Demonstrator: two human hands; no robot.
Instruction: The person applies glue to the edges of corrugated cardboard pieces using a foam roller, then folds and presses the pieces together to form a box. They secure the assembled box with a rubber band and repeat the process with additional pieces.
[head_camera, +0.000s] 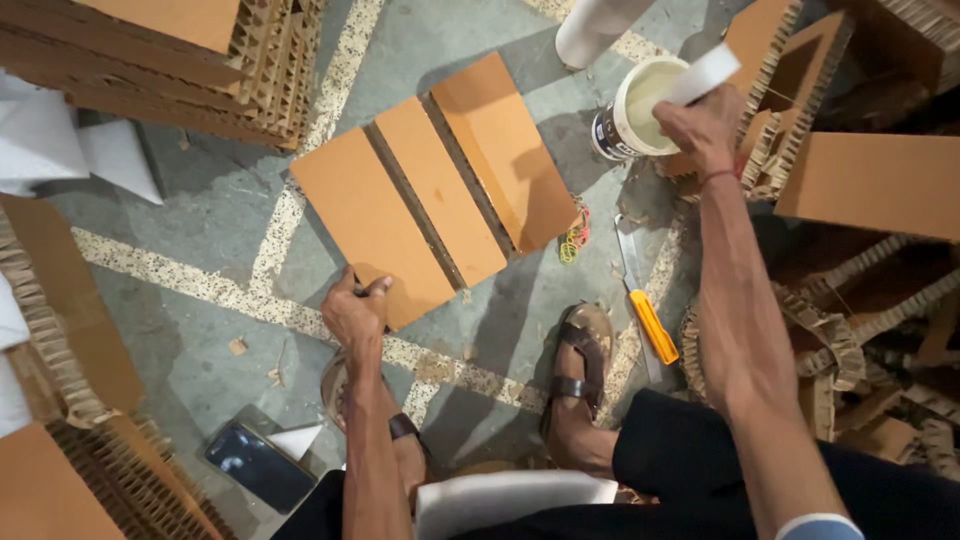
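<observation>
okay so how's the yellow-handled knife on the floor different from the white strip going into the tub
The knife lies flat on the floor, untouched; the white strip is held by the right hand with its end over the white tub. The knife has a yellow handle and grey blade; the strip is plain white. The knife is narrow; the strip is broader. Both are long and flat.

Orange-brown cardboard panel (430, 195), white glue tub (635, 110), yellow-handled utility knife (645, 310), grey floor (200, 240) with speckled cream stripes, brown sandal (580, 365).
</observation>
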